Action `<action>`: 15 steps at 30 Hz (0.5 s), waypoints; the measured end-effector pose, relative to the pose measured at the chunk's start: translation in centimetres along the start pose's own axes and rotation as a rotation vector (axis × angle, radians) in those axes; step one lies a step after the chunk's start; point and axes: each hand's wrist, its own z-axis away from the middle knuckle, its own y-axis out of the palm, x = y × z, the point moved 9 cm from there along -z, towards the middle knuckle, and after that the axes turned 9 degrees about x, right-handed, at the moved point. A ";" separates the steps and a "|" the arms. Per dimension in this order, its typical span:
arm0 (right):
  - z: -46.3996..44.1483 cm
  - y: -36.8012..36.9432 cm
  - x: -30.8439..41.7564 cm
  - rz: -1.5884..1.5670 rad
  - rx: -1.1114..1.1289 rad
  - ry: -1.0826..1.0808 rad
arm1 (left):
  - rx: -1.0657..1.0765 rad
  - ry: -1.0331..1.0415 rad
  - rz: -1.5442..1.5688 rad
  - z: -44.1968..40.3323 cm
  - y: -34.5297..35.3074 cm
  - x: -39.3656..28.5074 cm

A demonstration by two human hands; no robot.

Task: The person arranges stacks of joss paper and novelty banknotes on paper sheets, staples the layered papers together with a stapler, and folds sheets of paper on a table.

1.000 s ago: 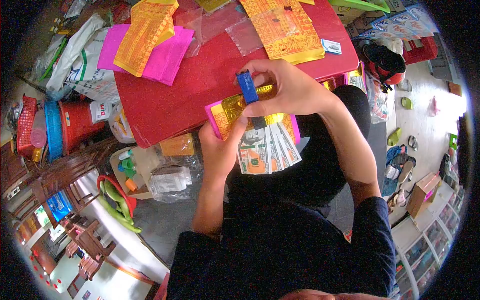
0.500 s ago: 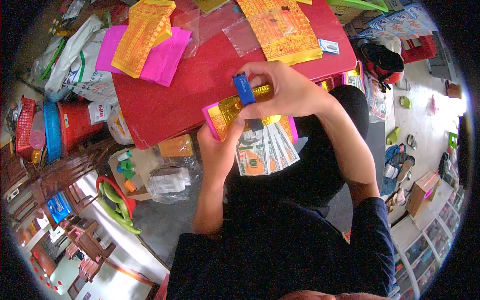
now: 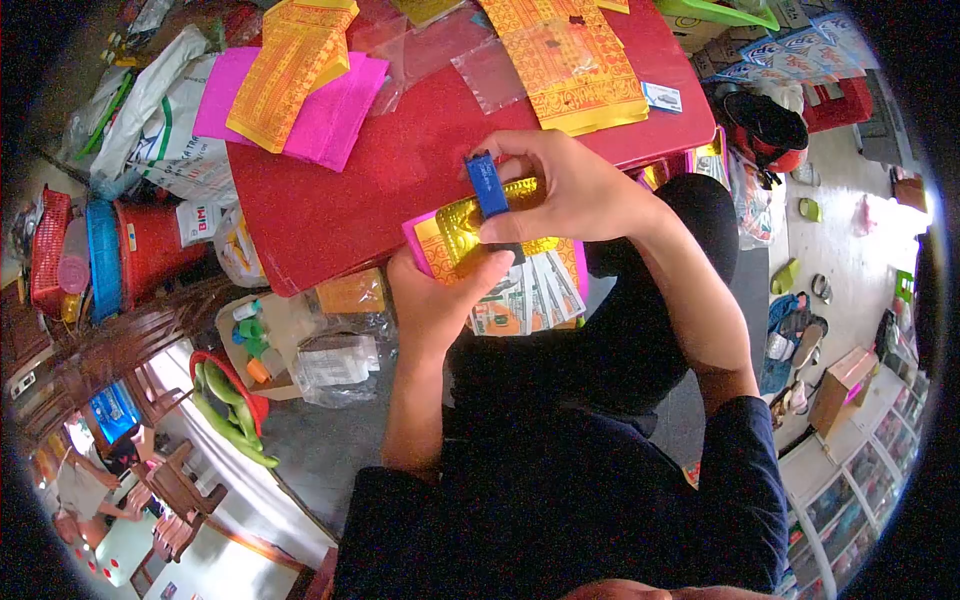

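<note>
The right hand (image 3: 590,198), elbow bent, curls thumb and fingers around a blue stapler-like tool (image 3: 485,183), its long axis steep, dark end toward the wearer. Near the red table's (image 3: 320,225) edge beneath it, the left hand (image 3: 432,305), thumb on top, grips yellow-and-pink papers (image 3: 432,248) with fanned banknotes (image 3: 535,295).

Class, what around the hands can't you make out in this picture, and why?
Head view:
- Left hand: most fingers hidden behind the paper sheets.
- Blue stapler: lettering too small and blurred to read.
- Gold foil: partly covered by the right hand and blue stapler.
- Green plastic item: cut off by the top edge.
</note>
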 end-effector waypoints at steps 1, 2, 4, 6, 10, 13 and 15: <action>0.0 0.0 0.0 0.012 -0.001 -0.010 | -0.003 0.003 -0.006 0.0 0.0 0.0; -0.1 0.1 0.0 0.024 -0.002 -0.021 | -0.017 -0.004 -0.022 0.0 -0.1 0.0; 0.1 -0.1 0.5 0.056 -0.038 -0.013 | -0.044 -0.016 -0.054 0.0 -0.2 0.0; 0.3 -0.1 0.9 0.082 -0.090 -0.056 | -0.035 -0.029 -0.044 -0.2 -0.2 -0.1; 0.4 -0.2 0.9 0.064 -0.145 -0.154 | -0.007 -0.041 -0.031 -0.4 -0.5 0.1; 0.3 -0.4 0.9 0.002 -0.133 -0.134 | 0.005 -0.019 -0.038 0.0 -0.4 -0.8; 0.3 -0.5 1.0 -0.010 -0.130 -0.126 | 0.002 -0.068 0.016 0.4 -1.5 0.2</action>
